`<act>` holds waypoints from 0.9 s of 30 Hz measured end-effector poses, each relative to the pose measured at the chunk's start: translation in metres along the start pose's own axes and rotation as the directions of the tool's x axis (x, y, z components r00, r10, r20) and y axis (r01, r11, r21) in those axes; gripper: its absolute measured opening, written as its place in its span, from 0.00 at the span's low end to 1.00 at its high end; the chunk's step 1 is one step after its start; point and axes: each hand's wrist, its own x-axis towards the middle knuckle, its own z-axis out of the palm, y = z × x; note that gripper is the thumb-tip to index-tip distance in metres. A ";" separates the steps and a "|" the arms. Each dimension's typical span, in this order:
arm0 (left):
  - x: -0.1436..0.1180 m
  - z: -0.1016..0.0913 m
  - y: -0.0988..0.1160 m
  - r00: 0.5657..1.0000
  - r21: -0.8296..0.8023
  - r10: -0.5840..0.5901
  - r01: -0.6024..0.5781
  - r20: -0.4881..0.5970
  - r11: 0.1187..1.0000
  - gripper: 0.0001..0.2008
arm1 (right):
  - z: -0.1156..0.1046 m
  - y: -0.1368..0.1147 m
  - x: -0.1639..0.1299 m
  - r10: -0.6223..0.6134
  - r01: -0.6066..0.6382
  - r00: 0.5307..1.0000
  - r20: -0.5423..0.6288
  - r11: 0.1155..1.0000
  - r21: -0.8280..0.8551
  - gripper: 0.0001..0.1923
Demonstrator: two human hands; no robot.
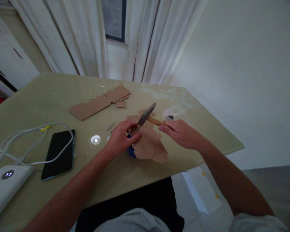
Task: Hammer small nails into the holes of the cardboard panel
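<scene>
My right hand is wrapped around the wooden handle of a hammer. The hammer's dark metal head is tilted just above the fingertips of my left hand. Those fingers are closed together at the edge of a torn piece of brown cardboard; what they pinch is too small to make out. Under the cardboard, partly hidden, sits a blue round object. Behind the hammer head lies a cardboard piece dotted with rows of small holes.
A long cardboard strip lies farther back. Small metal pieces are left of my left hand. A clear bag with black bits is at right. On the left are a phone, a white cable and a power bank.
</scene>
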 end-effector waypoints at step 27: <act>-0.002 0.003 -0.002 0.999 -0.044 -0.027 0.025 -0.037 0.999 0.24 | 0.011 -0.001 0.014 -0.010 0.012 0.998 0.065 0.999 -0.032 0.26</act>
